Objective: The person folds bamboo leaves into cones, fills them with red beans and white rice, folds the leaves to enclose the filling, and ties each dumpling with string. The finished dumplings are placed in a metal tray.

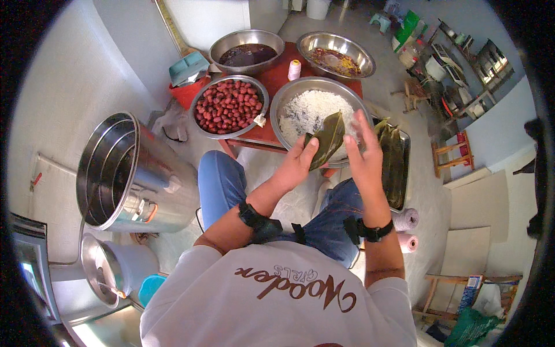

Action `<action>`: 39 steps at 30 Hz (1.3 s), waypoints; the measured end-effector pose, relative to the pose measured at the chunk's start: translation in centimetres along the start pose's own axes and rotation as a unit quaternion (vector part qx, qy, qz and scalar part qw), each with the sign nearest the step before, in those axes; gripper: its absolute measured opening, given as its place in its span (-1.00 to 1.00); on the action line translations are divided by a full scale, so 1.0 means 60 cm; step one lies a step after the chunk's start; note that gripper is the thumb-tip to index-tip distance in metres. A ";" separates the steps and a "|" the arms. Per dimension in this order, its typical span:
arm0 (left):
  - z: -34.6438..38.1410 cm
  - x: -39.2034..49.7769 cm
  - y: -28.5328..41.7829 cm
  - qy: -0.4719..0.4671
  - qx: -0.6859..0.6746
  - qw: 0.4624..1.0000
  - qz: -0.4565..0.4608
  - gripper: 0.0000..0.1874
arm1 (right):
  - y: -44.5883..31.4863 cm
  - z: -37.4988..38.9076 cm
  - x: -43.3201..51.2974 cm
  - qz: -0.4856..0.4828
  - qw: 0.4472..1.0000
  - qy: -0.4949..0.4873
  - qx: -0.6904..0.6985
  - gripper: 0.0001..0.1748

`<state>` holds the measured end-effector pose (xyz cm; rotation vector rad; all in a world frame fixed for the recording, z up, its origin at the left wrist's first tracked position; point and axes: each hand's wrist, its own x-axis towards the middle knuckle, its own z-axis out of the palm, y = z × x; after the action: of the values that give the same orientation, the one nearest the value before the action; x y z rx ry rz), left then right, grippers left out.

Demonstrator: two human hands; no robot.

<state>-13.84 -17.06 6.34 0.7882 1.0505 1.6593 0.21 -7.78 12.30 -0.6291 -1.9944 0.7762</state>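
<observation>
My left hand grips a broad dark green leaf, pinching its lower end under the thumb. Just right of the leaf is my right hand, fingers apart and slightly blurred, with nothing visible in it; whether its thumb touches the leaf's edge I cannot tell. Both hands are over the near side of a steel basin of white rice grains. The leaf and hands hide part of the rice. Beside my right hand, long green leaves lie in a metal tray.
A red table bears the rice basin, a bowl of red dates, two basins of dark liquid and mixed grains or beans, and a thread spool. A tall steel pot stands left. Twine spools sit right.
</observation>
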 end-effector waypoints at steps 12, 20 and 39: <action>-0.021 0.006 0.008 -0.067 -0.067 0.994 -0.062 -0.49 | 0.008 -0.008 0.043 -0.339 0.848 -0.256 -0.315 -0.41; -0.035 0.001 0.006 -0.022 0.063 0.997 0.045 -0.57 | 0.011 0.015 0.030 -0.199 0.927 -0.258 -0.184 -0.46; -0.029 0.000 0.031 0.078 0.256 0.929 0.254 -0.67 | -0.009 0.037 0.015 0.147 0.922 -0.266 0.241 -0.43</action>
<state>-16.09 -17.78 7.31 1.3792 1.5178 1.9202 -2.21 -8.18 12.25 -0.4525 -2.0731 1.7091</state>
